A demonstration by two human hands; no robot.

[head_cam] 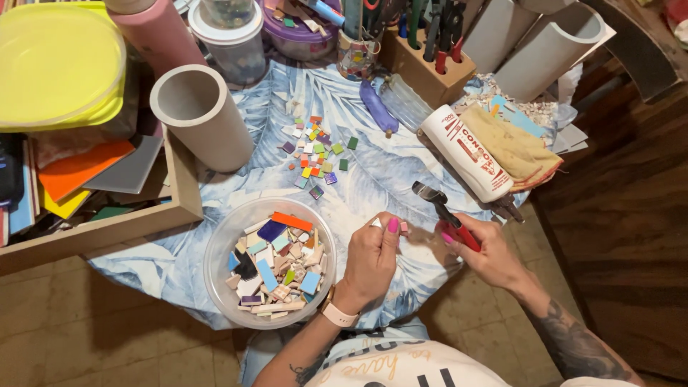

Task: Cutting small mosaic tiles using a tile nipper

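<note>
My left hand point(373, 259) pinches a small pale pink tile piece point(403, 227) between thumb and fingers, just right of a clear plastic bowl point(223, 244) full of colourful tile fragments. My right hand point(481, 252) grips red-handled tile nippers point(444, 212), whose dark metal jaws point up and left, a short way from the tile piece. Both hands hover over a blue-and-white leaf-patterned cloth point(373, 172).
Several small cut tile squares point(314, 154) lie scattered on the cloth. A grey tube point(204, 115), a white glue bottle point(466, 152) on its side, a yellow rag point(512, 147), a wooden tool block point(426, 61), jars and a wooden tray of tile sheets point(86, 179) ring the work area.
</note>
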